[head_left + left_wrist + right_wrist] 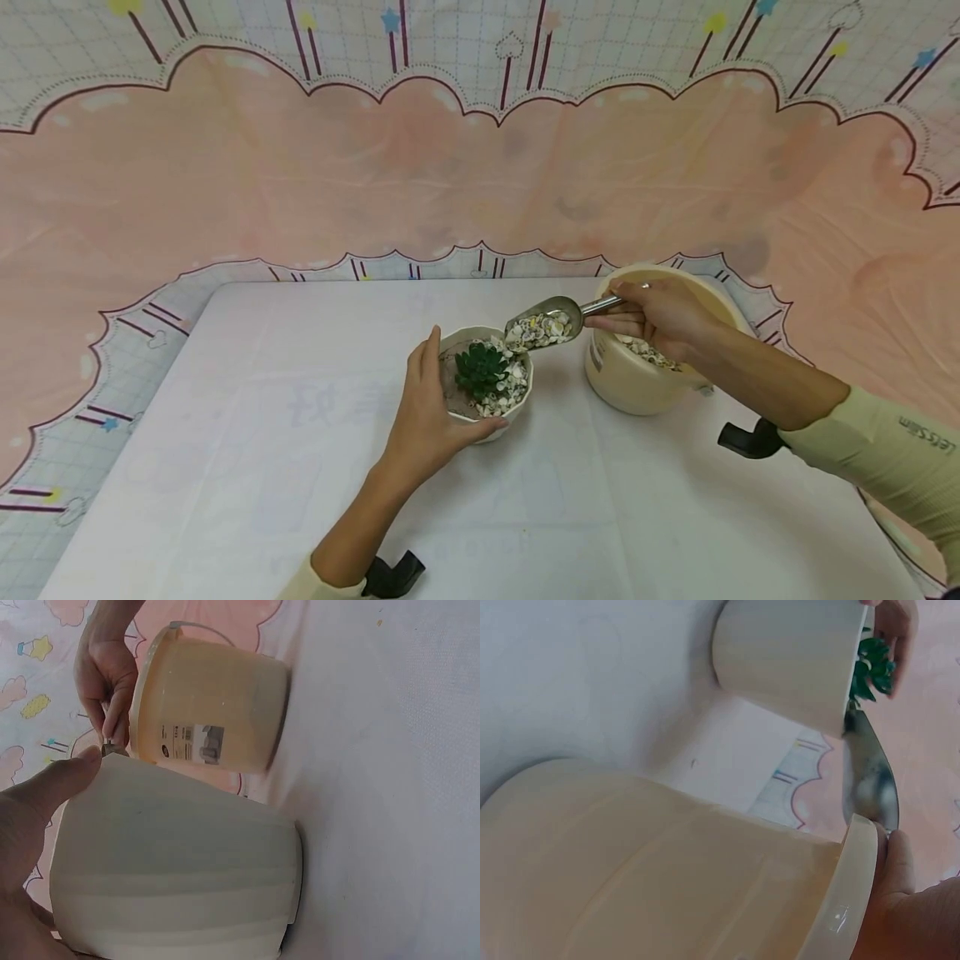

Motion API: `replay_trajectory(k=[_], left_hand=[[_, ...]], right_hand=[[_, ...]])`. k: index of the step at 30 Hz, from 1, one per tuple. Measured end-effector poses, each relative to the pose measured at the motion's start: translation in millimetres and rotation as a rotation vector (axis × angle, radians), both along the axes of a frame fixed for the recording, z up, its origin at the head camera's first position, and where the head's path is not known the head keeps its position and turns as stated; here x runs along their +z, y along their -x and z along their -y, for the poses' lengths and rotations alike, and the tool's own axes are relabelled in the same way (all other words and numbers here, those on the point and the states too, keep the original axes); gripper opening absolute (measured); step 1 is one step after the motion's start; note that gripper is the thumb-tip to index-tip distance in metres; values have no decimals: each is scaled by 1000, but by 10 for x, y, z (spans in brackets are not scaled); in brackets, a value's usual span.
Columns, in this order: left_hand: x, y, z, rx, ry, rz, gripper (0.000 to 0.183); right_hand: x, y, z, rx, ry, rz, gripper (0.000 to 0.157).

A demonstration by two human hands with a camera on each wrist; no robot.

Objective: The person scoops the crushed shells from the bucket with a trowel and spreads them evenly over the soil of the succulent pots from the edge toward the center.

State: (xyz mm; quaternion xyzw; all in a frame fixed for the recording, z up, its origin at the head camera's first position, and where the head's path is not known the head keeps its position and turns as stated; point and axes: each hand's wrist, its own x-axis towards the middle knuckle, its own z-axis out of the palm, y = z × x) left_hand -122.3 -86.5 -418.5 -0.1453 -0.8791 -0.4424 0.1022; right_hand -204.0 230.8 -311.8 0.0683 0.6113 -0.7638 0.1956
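A green succulent (482, 371) stands in a pale faceted flowerpot (172, 847), with pale pebbles covering the soil on its right side. My left hand (427, 421) grips this pot, fingers along the left side and thumb at the front rim. By its metal handle, my right hand (663, 321) holds a small scoop (573, 317) heaped with pebbles (538, 331). The scoop's tip reaches the pot's right rim and tilts slightly down toward it. In the right wrist view the scoop (874, 784) hides most of the soil surface.
Close to the right of the pot, a cream bucket (630, 387) holds more pebbles (648, 353), under my right forearm. Its wire handle (206, 631) shows in the left wrist view. A white cloth (285, 467) covers the table, and a patterned pink curtain (375, 183) hangs behind.
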Motion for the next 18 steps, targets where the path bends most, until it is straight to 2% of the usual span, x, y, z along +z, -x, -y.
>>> replay_trajectory(k=[11, 18], left_hand=[[13, 112, 174, -123, -25, 50, 138], [27, 165, 223, -170, -49, 74, 137]], right_hand=[[27, 7, 45, 0, -9, 1, 28], [54, 9, 63, -6, -7, -2, 26]])
